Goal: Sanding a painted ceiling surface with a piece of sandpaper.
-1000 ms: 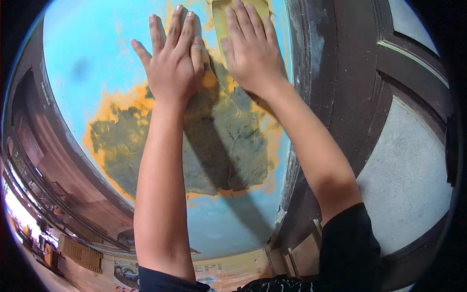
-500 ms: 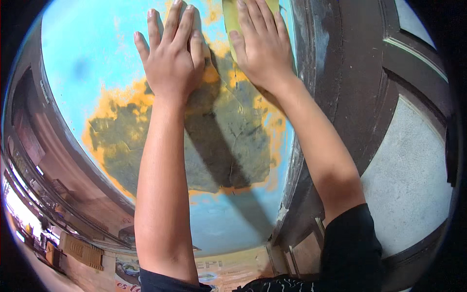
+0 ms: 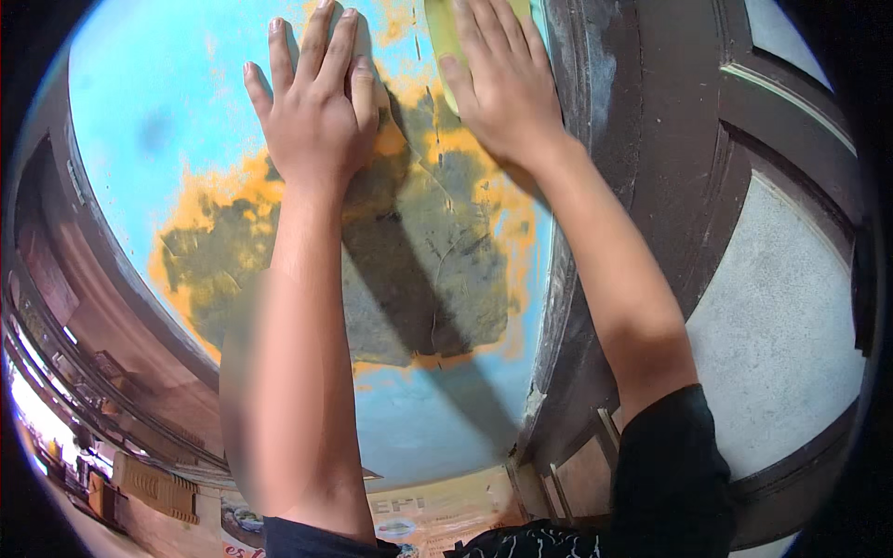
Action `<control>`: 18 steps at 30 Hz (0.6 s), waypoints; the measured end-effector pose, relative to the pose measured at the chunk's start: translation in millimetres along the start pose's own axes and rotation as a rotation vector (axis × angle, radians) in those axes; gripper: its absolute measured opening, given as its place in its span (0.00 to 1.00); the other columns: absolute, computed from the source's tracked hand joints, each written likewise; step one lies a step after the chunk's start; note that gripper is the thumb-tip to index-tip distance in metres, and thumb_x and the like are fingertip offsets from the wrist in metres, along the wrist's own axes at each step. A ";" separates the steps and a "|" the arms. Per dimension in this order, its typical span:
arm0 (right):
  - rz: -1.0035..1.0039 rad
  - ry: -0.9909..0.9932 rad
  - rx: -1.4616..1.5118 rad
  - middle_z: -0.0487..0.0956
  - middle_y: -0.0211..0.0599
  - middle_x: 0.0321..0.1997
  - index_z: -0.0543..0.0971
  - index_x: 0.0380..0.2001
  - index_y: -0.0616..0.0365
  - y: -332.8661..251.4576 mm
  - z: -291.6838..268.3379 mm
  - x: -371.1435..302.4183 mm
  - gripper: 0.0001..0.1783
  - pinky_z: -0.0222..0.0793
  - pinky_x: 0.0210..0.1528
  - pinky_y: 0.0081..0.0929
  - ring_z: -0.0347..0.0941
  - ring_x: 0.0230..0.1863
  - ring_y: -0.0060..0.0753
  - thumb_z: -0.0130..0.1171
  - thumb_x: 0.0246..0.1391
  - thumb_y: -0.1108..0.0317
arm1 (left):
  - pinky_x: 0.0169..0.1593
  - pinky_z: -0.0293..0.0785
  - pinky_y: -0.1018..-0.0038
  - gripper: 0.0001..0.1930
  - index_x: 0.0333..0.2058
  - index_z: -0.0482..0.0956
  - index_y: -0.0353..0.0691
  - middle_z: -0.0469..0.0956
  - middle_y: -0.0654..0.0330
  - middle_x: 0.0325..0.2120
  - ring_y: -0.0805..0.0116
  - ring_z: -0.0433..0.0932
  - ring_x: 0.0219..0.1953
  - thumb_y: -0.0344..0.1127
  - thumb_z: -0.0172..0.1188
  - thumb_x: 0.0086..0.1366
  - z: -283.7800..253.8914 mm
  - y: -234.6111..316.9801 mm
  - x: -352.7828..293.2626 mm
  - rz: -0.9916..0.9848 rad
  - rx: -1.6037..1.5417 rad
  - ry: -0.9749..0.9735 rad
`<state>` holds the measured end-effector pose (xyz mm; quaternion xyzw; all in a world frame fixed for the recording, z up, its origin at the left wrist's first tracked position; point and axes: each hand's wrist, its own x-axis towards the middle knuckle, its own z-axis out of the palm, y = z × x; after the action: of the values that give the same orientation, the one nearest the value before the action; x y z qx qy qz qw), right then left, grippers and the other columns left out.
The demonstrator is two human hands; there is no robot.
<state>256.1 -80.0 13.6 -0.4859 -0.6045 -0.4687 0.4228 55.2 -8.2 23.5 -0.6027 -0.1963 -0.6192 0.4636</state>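
My left hand lies flat on a bright blue painted surface, fingers spread, with nothing in it. To its right, my right hand presses a yellow-green sheet, perhaps sandpaper, against the same surface. Its fingers stretch over the sheet, and the thumb rests near the left edge. The sheet's upper part runs out of view, and much of the rest is under the hand. Below both hands spreads a rough dark grey patch with an orange border. My left forearm covers part of it.
A dark wooden frame runs along the right edge of the blue surface, beside a pale grey panel. Another dark frame edge bounds the left side. A printed banner and a tan slatted object are low down.
The view has shifted slightly, so the surface sits a little further left. My right hand and the sheet have moved slightly right against the surface; my left hand stays flat on it.
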 end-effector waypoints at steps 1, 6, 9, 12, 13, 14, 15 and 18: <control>0.004 -0.019 0.033 0.44 0.43 0.84 0.47 0.79 0.58 -1.2 0.5 -11.2 0.39 0.32 0.82 0.49 0.37 0.84 0.48 0.39 0.74 0.50 | 0.74 0.44 0.38 0.25 0.67 0.73 0.63 0.67 0.71 0.71 0.50 0.57 0.76 0.46 0.47 0.74 0.0 0.4 -0.5 -0.008 -0.001 -0.011; -0.034 0.039 0.074 0.45 0.45 0.84 0.48 0.79 0.59 7.5 -0.9 -9.0 0.39 0.32 0.81 0.49 0.37 0.84 0.48 0.39 0.74 0.50 | 0.74 0.44 0.39 0.25 0.67 0.73 0.64 0.67 0.72 0.71 0.52 0.58 0.75 0.47 0.48 0.73 4.7 6.6 1.5 -0.009 -0.010 0.026; 0.023 0.020 0.039 0.45 0.45 0.84 0.48 0.79 0.58 12.0 -3.9 17.8 0.39 0.32 0.81 0.49 0.37 0.84 0.48 0.41 0.73 0.52 | 0.74 0.44 0.40 0.24 0.67 0.73 0.64 0.67 0.72 0.71 0.52 0.58 0.75 0.47 0.48 0.73 3.5 5.2 1.9 -0.030 -0.010 0.002; 0.038 -0.007 -0.020 0.44 0.45 0.84 0.47 0.79 0.58 14.5 -9.9 28.2 0.40 0.31 0.82 0.49 0.37 0.84 0.49 0.42 0.72 0.53 | 0.75 0.44 0.40 0.24 0.66 0.74 0.64 0.68 0.72 0.71 0.52 0.58 0.75 0.47 0.50 0.73 4.8 4.4 1.2 -0.013 -0.012 0.028; 0.037 -0.033 -0.068 0.44 0.45 0.84 0.47 0.79 0.58 11.9 -11.5 28.7 0.40 0.31 0.82 0.50 0.37 0.84 0.49 0.42 0.72 0.53 | 0.75 0.44 0.40 0.24 0.66 0.74 0.64 0.68 0.72 0.71 0.52 0.58 0.75 0.47 0.50 0.73 3.3 3.9 0.4 -0.014 -0.007 0.028; 0.094 -0.089 0.044 0.43 0.46 0.84 0.46 0.79 0.59 5.1 -17.8 22.0 0.40 0.31 0.82 0.50 0.35 0.84 0.49 0.41 0.72 0.52 | 0.74 0.44 0.40 0.24 0.67 0.74 0.63 0.67 0.72 0.71 0.52 0.58 0.75 0.47 0.50 0.73 2.0 3.8 -0.5 -0.016 -0.009 0.014; 0.090 -0.090 0.046 0.43 0.46 0.84 0.46 0.79 0.59 2.8 -15.5 11.6 0.40 0.31 0.82 0.50 0.35 0.84 0.49 0.41 0.72 0.52 | 0.74 0.44 0.40 0.24 0.67 0.74 0.63 0.67 0.72 0.71 0.52 0.58 0.75 0.47 0.50 0.73 1.4 4.3 -1.2 -0.019 -0.011 0.001; 0.000 -0.060 0.034 0.42 0.48 0.84 0.45 0.79 0.62 0.1 -8.0 -16.2 0.41 0.30 0.82 0.51 0.32 0.84 0.51 0.42 0.72 0.51 | 0.74 0.45 0.40 0.24 0.66 0.74 0.63 0.68 0.72 0.70 0.52 0.59 0.75 0.46 0.50 0.73 -0.6 5.6 2.1 -0.022 -0.016 0.021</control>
<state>259.4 -90.8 -0.4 -0.4925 -0.6250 -0.4435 0.4125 59.8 -12.1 23.5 -0.5978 -0.1930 -0.6321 0.4538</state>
